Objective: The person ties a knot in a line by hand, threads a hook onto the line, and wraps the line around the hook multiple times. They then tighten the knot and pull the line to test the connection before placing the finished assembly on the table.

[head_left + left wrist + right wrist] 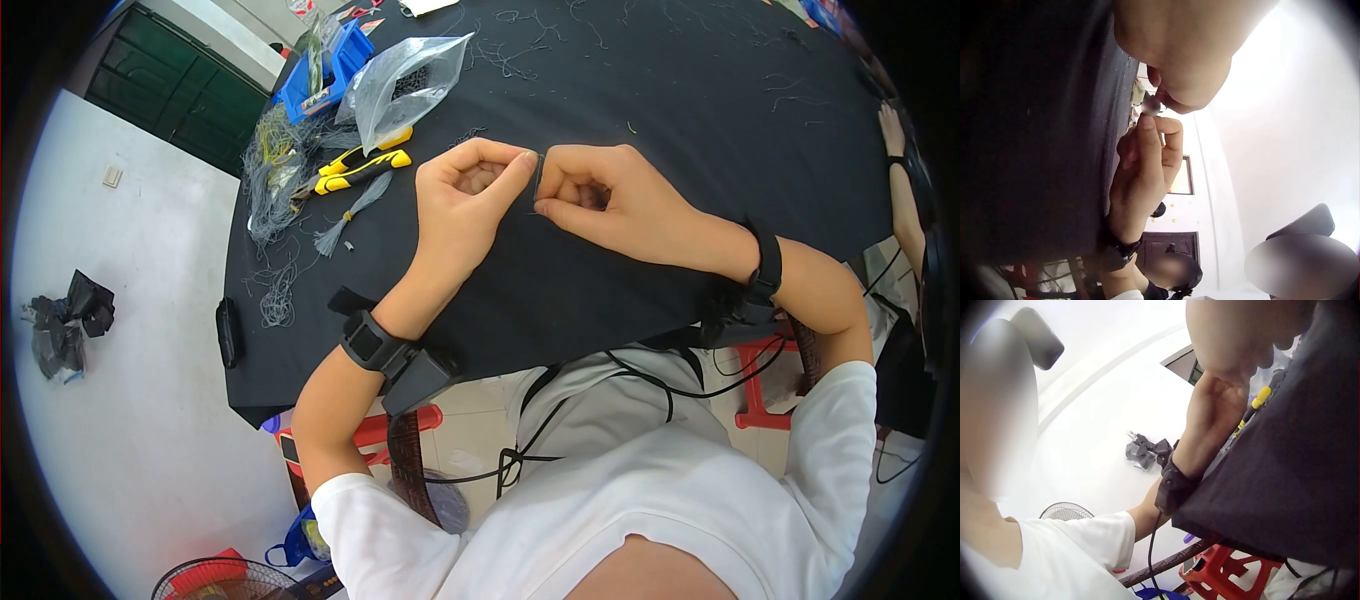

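Observation:
A thin dark strand (539,180) runs between the fingertips of two hands held above the black cloth. The left hand (462,200) pinches at its left side with thumb and forefinger, the other fingers curled. Close beside it, the right hand (625,200) pinches the strand too, thumb below and forefinger above. In the left wrist view the right hand (1141,169) points up to the left hand (1179,50), and a small blurred spot lies between them. The right wrist view shows the left hand (1216,415) partly behind the right hand (1241,331); their fingertips are hidden there.
On the black table (400,310), yellow-black pliers (365,172), a tied grey bundle (350,215), tangled strands (265,190), a clear bag (405,85) and a blue bin (335,75) lie at left. Another person's arm (905,190) is at the right edge.

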Available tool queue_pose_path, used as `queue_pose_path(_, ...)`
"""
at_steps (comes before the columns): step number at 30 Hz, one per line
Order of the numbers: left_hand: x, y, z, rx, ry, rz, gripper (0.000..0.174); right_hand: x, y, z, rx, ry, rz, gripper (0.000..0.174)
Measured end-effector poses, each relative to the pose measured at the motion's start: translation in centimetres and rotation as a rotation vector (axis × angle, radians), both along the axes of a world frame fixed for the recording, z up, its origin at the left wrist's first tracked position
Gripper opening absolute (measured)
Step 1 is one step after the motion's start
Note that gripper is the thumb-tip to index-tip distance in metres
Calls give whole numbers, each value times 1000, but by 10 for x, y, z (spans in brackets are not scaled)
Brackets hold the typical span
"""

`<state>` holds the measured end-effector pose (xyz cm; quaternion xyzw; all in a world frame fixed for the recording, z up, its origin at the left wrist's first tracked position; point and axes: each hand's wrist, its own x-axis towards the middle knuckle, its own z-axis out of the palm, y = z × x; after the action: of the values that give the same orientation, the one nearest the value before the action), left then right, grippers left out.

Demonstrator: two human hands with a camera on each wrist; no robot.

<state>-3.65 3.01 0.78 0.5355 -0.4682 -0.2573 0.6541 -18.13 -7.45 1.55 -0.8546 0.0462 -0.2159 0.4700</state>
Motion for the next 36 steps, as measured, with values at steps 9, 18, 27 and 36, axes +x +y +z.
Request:
queue_pose_path(9, 1, 1, 2, 36, -182, -52, 5, -3, -10, 13, -47, -195, -106, 7)
queue_pose_path(18, 1, 2, 4, -3, -255, -207, 6, 1, -23, 10, -51, -198, -111, 9)
queue_pose_path(27, 2, 3, 2, -60, -145, -212, 8, 4, -26, 1, 103, -45, -20, 10)
queue_pose_path(36, -1, 3, 4, -15, -12, -49, 9, 2, -12, -10, 134, 5, -2, 14)
